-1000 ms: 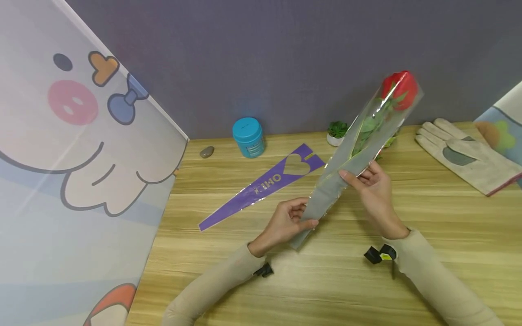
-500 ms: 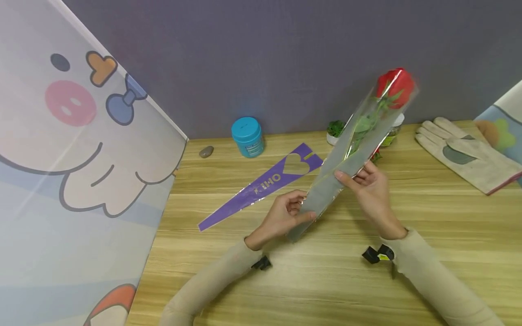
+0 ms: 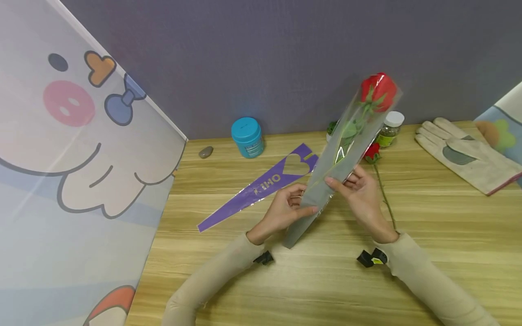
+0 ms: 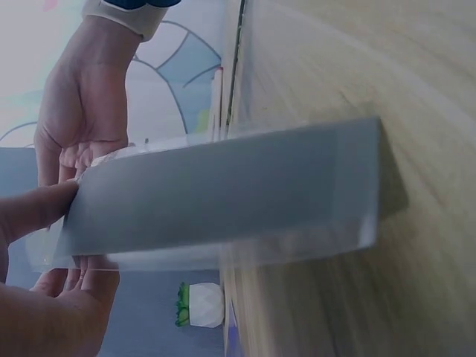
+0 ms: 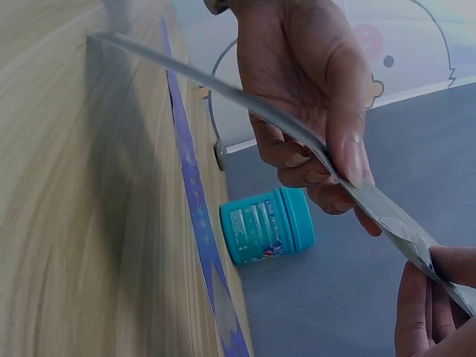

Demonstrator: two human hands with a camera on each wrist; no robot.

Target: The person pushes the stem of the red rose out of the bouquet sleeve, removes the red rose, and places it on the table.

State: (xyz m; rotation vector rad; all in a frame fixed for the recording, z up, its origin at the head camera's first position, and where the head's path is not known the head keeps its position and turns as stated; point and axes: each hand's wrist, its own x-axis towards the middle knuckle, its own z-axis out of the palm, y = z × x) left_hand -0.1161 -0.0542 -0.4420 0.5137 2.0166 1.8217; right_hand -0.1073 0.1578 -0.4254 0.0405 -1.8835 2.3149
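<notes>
A red rose (image 3: pixel 379 93) stands inside a long grey and clear flower sleeve (image 3: pixel 329 170), tilted with the bloom up and to the right. My left hand (image 3: pixel 282 210) pinches the narrow lower part of the sleeve, thumb on the near face. Higher up, my right hand (image 3: pixel 359 194) grips the sleeve's right edge between thumb and fingers. In the left wrist view the sleeve's grey lower end (image 4: pixel 223 190) points toward the table. From the right wrist the sleeve (image 5: pixel 297 130) is seen edge-on, with both hands on it.
A purple sleeve with a heart window (image 3: pixel 261 185) lies left of the hands. Behind are a blue tub (image 3: pixel 248 138), a grey stone (image 3: pixel 206 152), a partly hidden potted plant (image 3: pixel 331 129) and a white-capped jar (image 3: pixel 390 129). Another red rose (image 3: pixel 372 153) and work gloves (image 3: pixel 465 156) lie at right.
Both hands have shifted slightly left with the wrapped rose, and it now stands a little steeper. The jar and the second rose behind it have come into view.
</notes>
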